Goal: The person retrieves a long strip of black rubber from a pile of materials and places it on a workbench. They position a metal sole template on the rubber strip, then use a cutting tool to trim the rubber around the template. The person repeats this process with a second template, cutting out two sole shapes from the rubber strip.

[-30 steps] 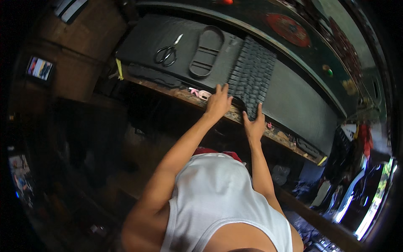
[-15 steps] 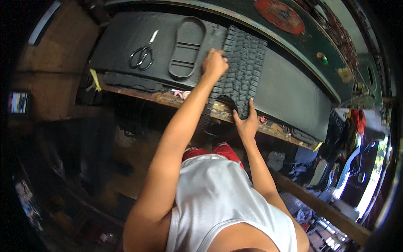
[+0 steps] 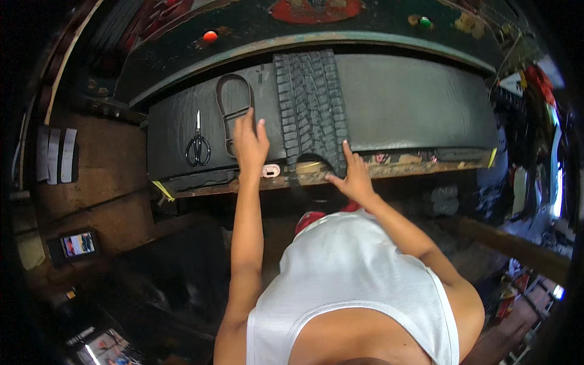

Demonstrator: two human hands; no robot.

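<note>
My left hand (image 3: pixel 251 141) reaches over a dark sole-shaped outline (image 3: pixel 234 84), fingers apart and touching its right rim. Beside it, my right hand (image 3: pixel 351 173) is open against the lower right edge of a black tire-tread strip (image 3: pixel 307 91), index finger raised along the edge and thumb spread toward the curved cut-out. The tread lies lengthwise away from me across a black padded bench top (image 3: pixel 401 97). Black-handled scissors (image 3: pixel 198 146) lie left of the outline, blades pointing away. A small pink device (image 3: pixel 270 170) sits on the wooden front ledge (image 3: pixel 389 170) below my left hand.
A dark green machine panel (image 3: pixel 243 30) with red and green buttons runs behind the bench. A small screen (image 3: pixel 77 243) and pale strips (image 3: pixel 58 155) are at the left. Cluttered materials (image 3: pixel 529 152) and a wooden beam (image 3: pixel 505 240) are at the right.
My left hand has moved from the tread's near end up and leftward to the sole-shaped outline. My right hand stays at the tread's lower edge. The view has turned.
</note>
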